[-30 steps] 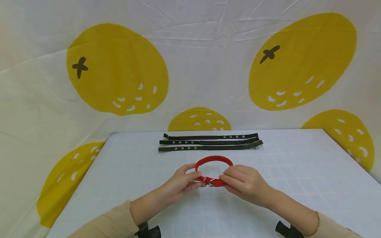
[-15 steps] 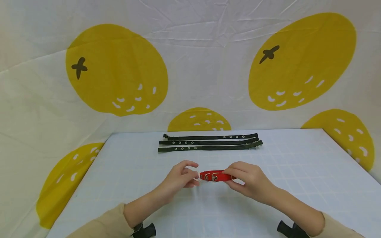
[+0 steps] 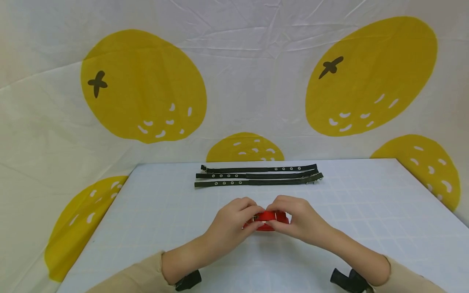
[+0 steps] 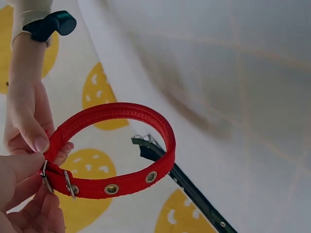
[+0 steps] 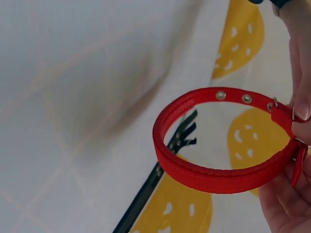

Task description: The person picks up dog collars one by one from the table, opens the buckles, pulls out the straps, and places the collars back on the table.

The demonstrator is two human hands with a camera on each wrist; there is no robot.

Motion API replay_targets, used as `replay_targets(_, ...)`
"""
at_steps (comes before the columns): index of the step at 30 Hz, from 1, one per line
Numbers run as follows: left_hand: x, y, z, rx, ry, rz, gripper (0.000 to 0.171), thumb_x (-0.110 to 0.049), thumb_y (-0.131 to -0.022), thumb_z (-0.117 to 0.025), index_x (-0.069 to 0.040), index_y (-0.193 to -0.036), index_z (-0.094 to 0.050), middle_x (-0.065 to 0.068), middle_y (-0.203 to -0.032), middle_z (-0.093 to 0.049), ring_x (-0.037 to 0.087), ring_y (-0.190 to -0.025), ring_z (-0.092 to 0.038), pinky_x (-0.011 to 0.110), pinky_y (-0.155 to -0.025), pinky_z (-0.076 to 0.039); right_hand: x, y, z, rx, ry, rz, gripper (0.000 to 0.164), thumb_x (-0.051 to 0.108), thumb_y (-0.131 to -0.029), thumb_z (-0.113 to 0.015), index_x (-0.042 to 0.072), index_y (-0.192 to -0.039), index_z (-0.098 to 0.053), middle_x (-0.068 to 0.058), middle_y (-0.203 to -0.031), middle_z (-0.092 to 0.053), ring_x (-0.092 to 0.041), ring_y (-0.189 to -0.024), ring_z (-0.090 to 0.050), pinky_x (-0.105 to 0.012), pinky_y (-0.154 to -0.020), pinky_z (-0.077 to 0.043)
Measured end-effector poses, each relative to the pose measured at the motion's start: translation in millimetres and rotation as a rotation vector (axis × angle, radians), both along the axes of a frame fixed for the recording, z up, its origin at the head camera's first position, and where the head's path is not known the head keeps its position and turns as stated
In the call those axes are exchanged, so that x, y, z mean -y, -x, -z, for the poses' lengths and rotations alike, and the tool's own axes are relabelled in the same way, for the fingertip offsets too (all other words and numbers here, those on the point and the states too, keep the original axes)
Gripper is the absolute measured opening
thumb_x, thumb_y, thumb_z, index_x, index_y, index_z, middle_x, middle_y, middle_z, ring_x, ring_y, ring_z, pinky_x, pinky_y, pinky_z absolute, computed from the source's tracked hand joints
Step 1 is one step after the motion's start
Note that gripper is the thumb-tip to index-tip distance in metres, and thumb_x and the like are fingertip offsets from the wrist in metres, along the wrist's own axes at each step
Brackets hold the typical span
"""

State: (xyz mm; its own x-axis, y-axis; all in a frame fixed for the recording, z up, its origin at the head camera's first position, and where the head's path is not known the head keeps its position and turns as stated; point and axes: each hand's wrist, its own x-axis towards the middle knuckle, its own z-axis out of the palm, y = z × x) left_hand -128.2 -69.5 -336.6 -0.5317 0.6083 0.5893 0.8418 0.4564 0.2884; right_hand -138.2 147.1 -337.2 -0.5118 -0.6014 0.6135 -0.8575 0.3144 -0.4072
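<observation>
A red collar [image 3: 270, 215], buckled into a loop, is held between both hands above the table. My left hand [image 3: 231, 221] pinches it with thumb and fingers near the metal buckle [image 4: 70, 185]. From the other side my right hand [image 3: 302, 219] pinches the band, its thumb close to the left thumb. In the left wrist view the loop [image 4: 167, 131] stands wide, with metal eyelets [image 4: 112, 189] along the band. The right wrist view shows a short red strap end [image 5: 299, 171] by the right hand's fingers. Fingertips hide part of the buckle area.
Three dark collars, the nearest olive-green [image 3: 271, 182], lie stretched out side by side near the back of the white table [image 3: 165, 203]. Behind hangs a white cloth [image 3: 253, 81] with yellow fruit prints. Each wrist carries a black camera.
The left hand let go of the red collar, then came back in and took hold near the buckle. The collar has turned in the hands, and the hands are closer together. The dark collars stay put.
</observation>
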Motion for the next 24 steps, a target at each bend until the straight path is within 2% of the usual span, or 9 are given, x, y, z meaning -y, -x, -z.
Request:
replay_targets(7, -1.5, 0.3, -2.7, -0.085, 0.043, -0.029, 0.024, -0.016, -0.078, -0.077, -0.011, -0.099, -0.069, -0.004, -0.09, -0.062, 0.009, -0.08, -0.054, 0.01, -0.072, -0.045, 4.7, -2.8, -3.6, 0.032, -0.012, 0.037, 0.027, 0.001, -0.073, -0.077, 0.013, -0.095, -0.067, 0.008, -0.08, -0.059, -0.004, -0.066, -0.049, -0.013, -0.054, -0.044)
replay_targets(12, -0.3, 1.3, -2.7, -0.091, 0.059, -0.02, 0.021, -0.017, -0.078, -0.076, -0.011, -0.097, -0.068, -0.004, -0.089, -0.061, 0.009, -0.079, -0.054, 0.009, -0.072, -0.045, 5.3, -4.2, -3.7, 0.058, -0.029, 0.061, 0.025, 0.002, -0.073, -0.077, 0.014, -0.093, -0.067, 0.009, -0.079, -0.059, -0.004, -0.067, -0.05, -0.015, -0.055, -0.046)
replay_targets(18, 2.1, -0.3, -2.3, 0.031, 0.009, 0.01, 0.018, -0.014, -0.08, -0.074, -0.012, -0.096, -0.066, -0.004, -0.09, -0.061, 0.009, -0.081, -0.052, 0.011, -0.073, -0.045, 3.3, -6.9, -4.3, 0.127, -0.042, 0.082, 0.023, 0.006, -0.074, -0.078, 0.015, -0.093, -0.068, 0.011, -0.08, -0.061, -0.004, -0.069, -0.052, -0.019, -0.057, -0.05)
replay_targets(24, 4.3, -2.2, -1.8, 0.173, -0.037, 0.0, 0.019, -0.012, -0.082, -0.071, -0.012, -0.099, -0.063, -0.004, -0.095, -0.059, 0.008, -0.086, -0.05, 0.015, -0.074, -0.047, 3.0, -9.5, -5.2, 0.163, -0.025, 0.09, 0.021, 0.009, -0.076, -0.077, 0.015, -0.093, -0.068, 0.009, -0.082, -0.063, -0.005, -0.07, -0.055, -0.022, -0.06, -0.052)
